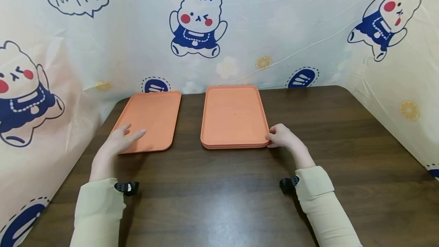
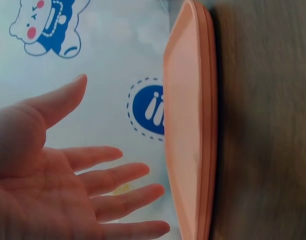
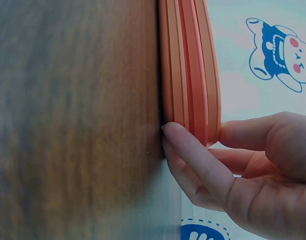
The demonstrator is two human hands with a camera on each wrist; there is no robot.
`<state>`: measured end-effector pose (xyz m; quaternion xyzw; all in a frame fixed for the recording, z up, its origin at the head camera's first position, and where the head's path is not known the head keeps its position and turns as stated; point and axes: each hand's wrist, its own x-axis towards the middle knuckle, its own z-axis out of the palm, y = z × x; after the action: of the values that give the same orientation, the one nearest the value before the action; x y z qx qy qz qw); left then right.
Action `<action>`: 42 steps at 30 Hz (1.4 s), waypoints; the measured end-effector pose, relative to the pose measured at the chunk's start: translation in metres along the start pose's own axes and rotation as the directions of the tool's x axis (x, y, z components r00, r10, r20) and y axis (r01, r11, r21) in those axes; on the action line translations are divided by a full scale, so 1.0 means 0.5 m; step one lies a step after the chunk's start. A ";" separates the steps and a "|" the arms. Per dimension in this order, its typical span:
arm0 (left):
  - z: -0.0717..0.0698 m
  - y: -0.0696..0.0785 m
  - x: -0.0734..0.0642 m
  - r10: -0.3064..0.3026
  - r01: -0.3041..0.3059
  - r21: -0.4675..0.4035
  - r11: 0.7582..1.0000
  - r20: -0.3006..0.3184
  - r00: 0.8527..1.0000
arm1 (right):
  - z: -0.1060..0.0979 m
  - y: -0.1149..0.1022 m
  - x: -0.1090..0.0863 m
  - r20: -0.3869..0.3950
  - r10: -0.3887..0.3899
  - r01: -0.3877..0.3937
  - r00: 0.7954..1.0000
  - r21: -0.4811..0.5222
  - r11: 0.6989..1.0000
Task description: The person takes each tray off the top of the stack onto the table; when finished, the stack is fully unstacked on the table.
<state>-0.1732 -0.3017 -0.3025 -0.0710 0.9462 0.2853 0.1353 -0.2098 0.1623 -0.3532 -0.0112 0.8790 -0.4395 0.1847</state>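
On the left of the table lies an orange rectangular tray (image 1: 156, 113); its near edge in the left wrist view shows layered rims (image 2: 205, 130). My left hand (image 1: 118, 140) hovers around its near left corner, fingers spread and thumb apart, holding nothing. Beside it, near the table's middle, sits a stack of similar orange trays (image 1: 233, 117), with several rims (image 3: 188, 65) visible in the right wrist view. My right hand (image 1: 282, 136) pinches the stack's near right corner, thumb (image 3: 245, 132) at the top rim and a finger (image 3: 193, 155) low down by the table.
The dark wooden table (image 1: 219, 193) reaches back to a pale printed cloth (image 1: 240, 29) with bear figures, which also lines both sides. A gap separates the left tray from the stack. Each wrist bears a black strap device (image 1: 127, 188).
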 end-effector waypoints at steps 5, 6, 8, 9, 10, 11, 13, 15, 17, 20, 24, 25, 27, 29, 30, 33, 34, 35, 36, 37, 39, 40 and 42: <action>0.014 0.022 0.005 0.017 -0.017 -0.027 0.999 0.009 1.000 | -0.001 0.000 0.001 0.009 0.003 -0.003 1.000 0.005 1.000; 0.017 0.025 0.006 0.018 -0.018 -0.038 0.999 0.013 1.000 | -0.001 0.000 0.001 0.010 0.003 -0.003 1.000 0.005 1.000; 0.024 0.034 0.009 0.023 -0.022 -0.048 0.999 0.018 1.000 | -0.001 0.000 0.001 0.010 0.004 -0.004 1.000 0.005 1.000; 0.026 0.039 0.010 0.023 -0.022 -0.053 0.998 0.021 1.000 | -0.001 0.000 0.001 0.010 0.005 -0.005 1.000 0.005 1.000; 0.029 0.043 0.012 0.021 -0.019 -0.058 0.998 0.025 0.999 | -0.001 0.000 0.001 0.010 0.005 -0.005 1.000 0.006 1.000; 0.032 0.047 0.013 0.018 -0.016 -0.059 0.998 0.027 0.999 | -0.001 0.000 0.001 0.011 0.005 -0.005 1.000 0.006 1.000; 0.035 0.055 0.015 0.009 -0.007 -0.063 0.998 0.032 0.999 | -0.001 0.000 0.002 0.011 0.006 -0.006 1.000 0.012 1.000; 0.038 0.062 0.017 0.000 0.002 -0.065 0.998 0.038 0.999 | -0.002 0.000 0.002 0.011 0.006 -0.006 1.000 0.016 1.000; 0.040 0.067 0.019 -0.003 0.005 -0.067 0.998 0.040 0.999 | -0.002 0.000 0.003 0.010 0.004 -0.005 1.000 0.019 1.000; 0.043 0.075 0.020 0.002 0.001 -0.066 0.998 0.045 0.999 | -0.003 0.001 0.003 0.007 0.001 -0.002 1.000 0.019 1.000; 0.048 0.088 0.021 0.019 -0.015 -0.067 0.998 0.051 0.999 | -0.004 0.001 0.001 0.006 -0.001 0.000 1.000 0.020 1.000; 0.050 0.092 0.021 0.025 -0.021 -0.067 0.998 0.052 0.998 | -0.004 0.002 0.001 0.005 -0.001 0.001 1.000 0.020 1.000; 0.054 0.100 0.022 0.033 -0.029 -0.072 0.997 0.054 0.998 | -0.004 0.002 0.000 0.007 0.001 -0.001 1.000 0.023 1.000; 0.057 0.107 0.023 0.045 -0.041 -0.071 0.997 0.055 0.997 | -0.004 0.003 0.000 0.011 -0.001 0.001 1.000 0.025 1.000; 0.059 0.111 0.024 0.051 -0.047 -0.071 0.996 0.056 0.997 | -0.004 0.004 -0.001 0.014 -0.004 0.003 1.000 0.026 1.000; 0.065 0.123 0.024 0.071 -0.067 -0.067 0.996 0.057 0.996 | -0.005 0.003 0.000 0.016 -0.001 0.000 1.000 0.029 1.000; 0.068 0.127 0.025 0.076 -0.072 -0.067 0.995 0.058 0.995 | -0.005 0.003 0.000 0.017 -0.001 0.001 1.000 0.029 1.000; 0.070 0.130 0.025 0.080 -0.076 -0.066 0.995 0.059 0.995 | -0.005 0.003 0.000 0.014 0.002 -0.002 1.000 0.030 1.000; 0.073 0.134 0.025 0.082 -0.078 -0.069 0.995 0.059 0.995 | -0.005 0.003 0.000 0.014 0.000 -0.001 1.000 0.030 1.000; 0.075 0.138 0.025 0.082 -0.078 -0.070 0.995 0.061 0.995 | -0.005 0.003 0.001 0.012 0.003 -0.003 1.000 0.032 0.999; 0.080 0.143 0.025 0.085 -0.081 -0.071 0.994 0.063 0.994 | -0.004 0.003 0.002 0.014 0.001 -0.001 1.000 0.034 0.999; 0.082 0.147 0.026 0.085 -0.081 -0.072 0.994 0.063 0.994 | -0.004 0.003 0.002 0.014 0.000 0.000 1.000 0.035 0.999; 0.086 0.153 0.026 0.086 -0.081 -0.078 0.994 0.066 0.994 | -0.003 0.004 0.003 0.014 0.001 -0.002 1.000 0.037 0.999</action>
<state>-0.1924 -0.2149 -0.3009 -0.0265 0.9317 0.3282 0.1533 -0.2115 0.1644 -0.3545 -0.0100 0.8694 -0.4556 0.1912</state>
